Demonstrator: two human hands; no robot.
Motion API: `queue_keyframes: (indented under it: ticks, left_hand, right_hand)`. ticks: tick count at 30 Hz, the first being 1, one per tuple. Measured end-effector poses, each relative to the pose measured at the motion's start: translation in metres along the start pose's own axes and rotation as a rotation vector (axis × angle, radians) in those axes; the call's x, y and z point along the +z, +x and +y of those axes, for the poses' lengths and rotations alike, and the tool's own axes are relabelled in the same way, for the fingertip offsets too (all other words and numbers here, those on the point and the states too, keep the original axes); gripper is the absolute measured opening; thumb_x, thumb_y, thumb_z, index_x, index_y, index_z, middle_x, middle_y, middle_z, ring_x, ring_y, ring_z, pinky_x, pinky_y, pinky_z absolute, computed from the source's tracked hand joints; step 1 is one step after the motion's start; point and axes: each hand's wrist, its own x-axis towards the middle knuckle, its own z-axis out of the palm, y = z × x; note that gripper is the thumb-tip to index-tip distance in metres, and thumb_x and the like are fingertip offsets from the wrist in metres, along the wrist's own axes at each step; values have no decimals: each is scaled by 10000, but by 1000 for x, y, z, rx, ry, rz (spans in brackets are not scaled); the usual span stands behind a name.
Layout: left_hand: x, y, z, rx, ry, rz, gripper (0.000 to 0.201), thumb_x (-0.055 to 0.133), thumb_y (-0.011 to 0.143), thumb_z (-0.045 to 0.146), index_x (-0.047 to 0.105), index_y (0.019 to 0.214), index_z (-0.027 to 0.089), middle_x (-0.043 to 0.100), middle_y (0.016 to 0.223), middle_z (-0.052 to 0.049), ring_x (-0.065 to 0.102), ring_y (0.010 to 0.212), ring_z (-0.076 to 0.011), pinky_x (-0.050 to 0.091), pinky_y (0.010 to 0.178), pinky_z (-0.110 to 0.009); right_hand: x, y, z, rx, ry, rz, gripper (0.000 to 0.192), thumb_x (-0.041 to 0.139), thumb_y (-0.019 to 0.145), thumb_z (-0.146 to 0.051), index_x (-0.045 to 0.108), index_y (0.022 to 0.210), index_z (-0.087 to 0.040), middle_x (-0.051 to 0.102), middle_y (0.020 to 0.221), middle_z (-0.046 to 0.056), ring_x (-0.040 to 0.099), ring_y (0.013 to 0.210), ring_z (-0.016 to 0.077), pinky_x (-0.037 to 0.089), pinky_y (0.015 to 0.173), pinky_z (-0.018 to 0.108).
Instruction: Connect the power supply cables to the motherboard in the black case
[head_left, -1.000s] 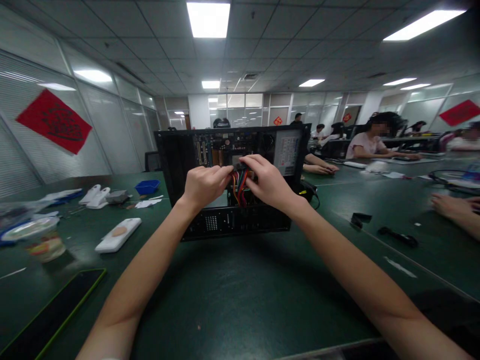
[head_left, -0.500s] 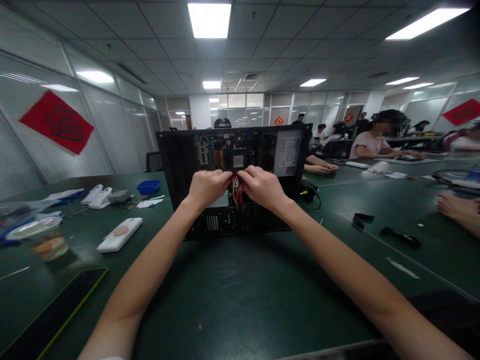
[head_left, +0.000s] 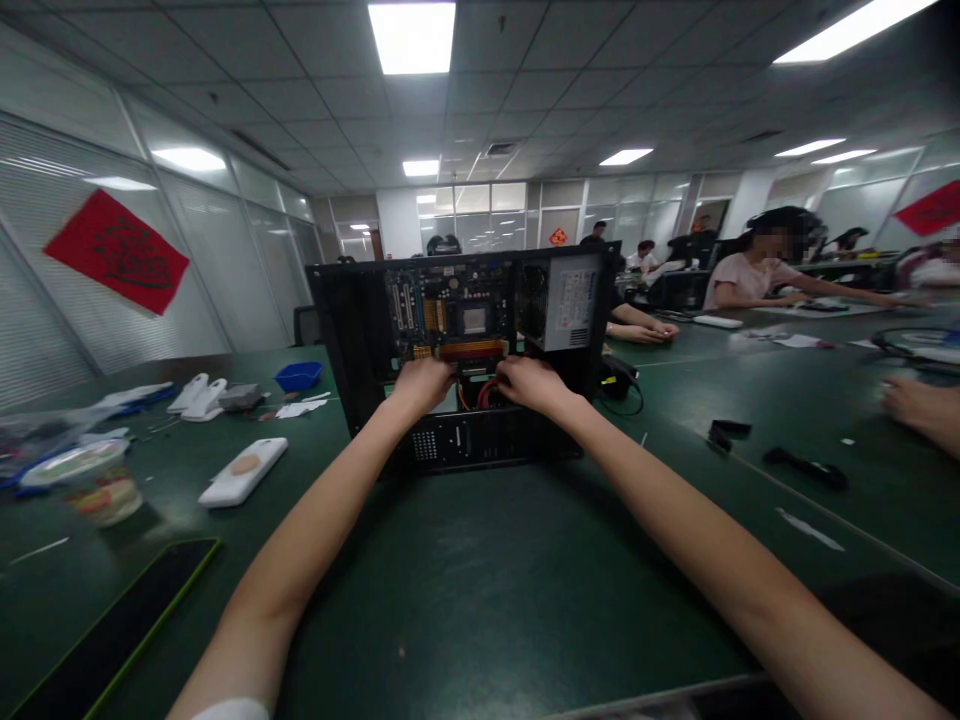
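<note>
An open black computer case [head_left: 491, 447] stands on its edge in front of me, inside facing me. Its motherboard [head_left: 487, 290] is at the back and a silver power supply [head_left: 574, 305] sits at upper right. My left hand [head_left: 424, 385] is at the lower left of the memory slots [head_left: 474, 350], its fingers curled and the tips hidden. At the right end of these slots is my right hand [head_left: 531, 384], fingers bent together. Whatever either hand pinches is too small to make out. Red and yellow cables [head_left: 486, 393] hang between the hands, just below the slots.
On the green table [head_left: 465, 580] lie a phone [head_left: 120, 625], a white power bank [head_left: 244, 472], a plastic cup [head_left: 101, 490] and a blue tray [head_left: 298, 376] to the left. A black cable [head_left: 806, 467] lies right. Co-workers' hands [head_left: 641, 325] rest beyond the case.
My hands have parted and moved lower, left hand to the left and right hand to the right. The memory slots between them now show, and the cables hang lower.
</note>
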Motion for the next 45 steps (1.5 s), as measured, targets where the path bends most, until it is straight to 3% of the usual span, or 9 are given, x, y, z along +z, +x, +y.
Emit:
queue_keyframes:
  ticks: [4,9,17,22,45]
  left_hand:
    - [7,23,11,94,-2,-42,329,529,994,228,775,1213,221,765,1124,-153,725,1069,-347,577,861,-422]
    - [13,46,11,57,28,-152,332,506,992,223,793,1129,129,757,1106,-209,723,1072,-365,579,863,-429]
    - [23,38,0,39,-51,-86,337,529,970,265,796,1175,270,774,1140,-121,727,1072,-323,563,849,-378]
    - [24,41,0,43,-41,-50,346,506,966,234,800,1149,251,774,1133,-121,727,1064,-317,558,838,-376]
    - [20,39,7,-7,-41,-119,348,541,972,288,791,1212,252,761,1173,-154,715,1101,-351,552,859,-405]
  right_hand:
    - [-1,0,0,-12,28,-5,224,567,971,-324,694,1107,-198,714,1184,116,691,1035,255,496,787,301]
    - [0,1,2,1,52,-3,223,566,971,-333,705,1069,-188,729,1145,112,697,1004,242,484,762,284]
    - [1,2,4,-5,107,-8,206,595,955,-320,718,1055,-188,734,1148,115,686,1024,236,478,795,278]
    - [1,2,4,4,116,-3,194,606,945,-313,728,1039,-195,745,1126,108,692,1007,232,474,770,275]
    - [0,0,3,27,135,-8,200,616,934,-310,731,1046,-192,748,1123,101,695,995,224,464,756,268]
